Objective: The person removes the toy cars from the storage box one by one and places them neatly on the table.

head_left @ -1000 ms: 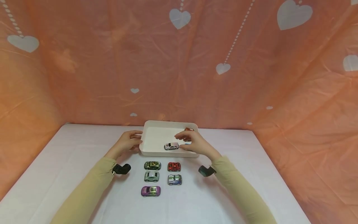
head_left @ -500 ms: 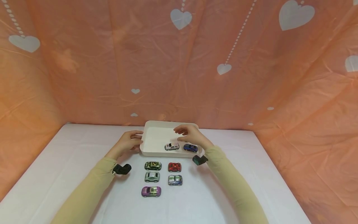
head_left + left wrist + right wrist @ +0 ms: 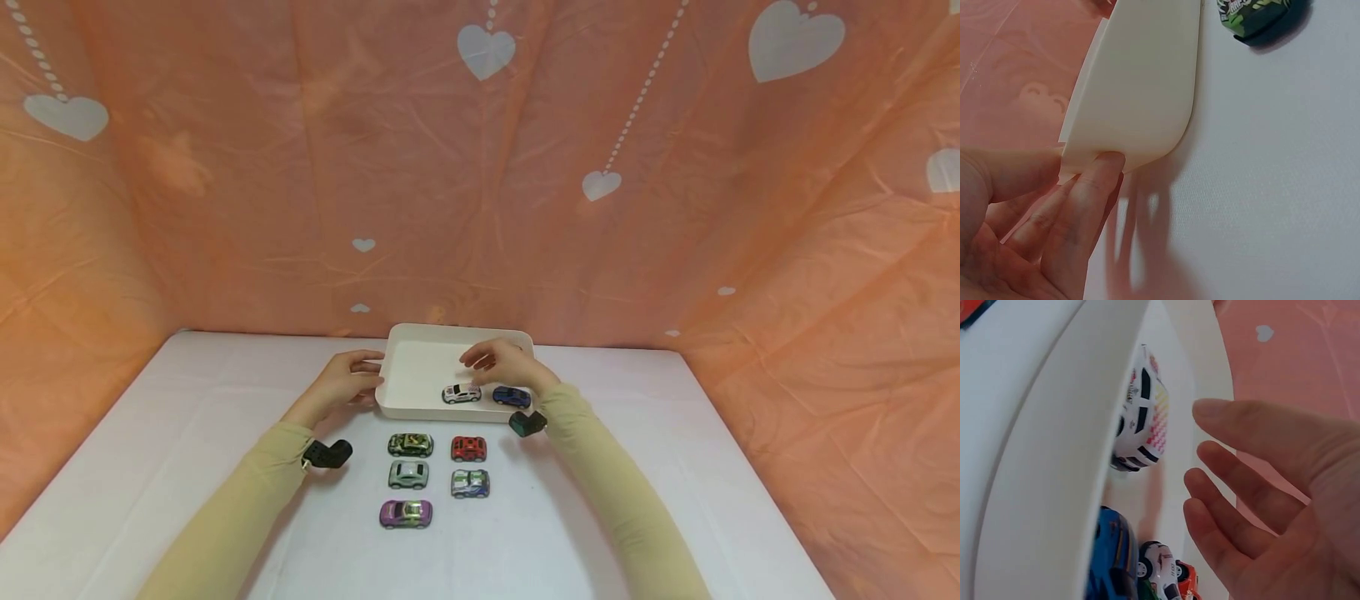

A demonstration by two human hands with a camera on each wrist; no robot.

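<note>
Surface [image 3: 675, 467] carries white tray [image 3: 420, 337], five cars lined in front. I keep left hand [image 3: 341, 385] clamped on tray's left rim, steadying it. Right hand [image 3: 506, 364] hovers over tray, fingers [image 3: 1235, 481] apart, holding nothing. White car [image 3: 461, 393] and blue car [image 3: 512, 397] sit at tray's near wall. I'd pinch car by sides and lift straight over rim.

My left hand [image 3: 341, 382] grips the tray [image 3: 420, 367], smooth matt white plastic. The white car [image 3: 1141, 419] inside it has a glossy painted shell. The table [image 3: 675, 467] wears smooth matt white cloth. The backdrop [image 3: 300, 167] is thin, creased, faintly shiny pink sheeting.
</note>
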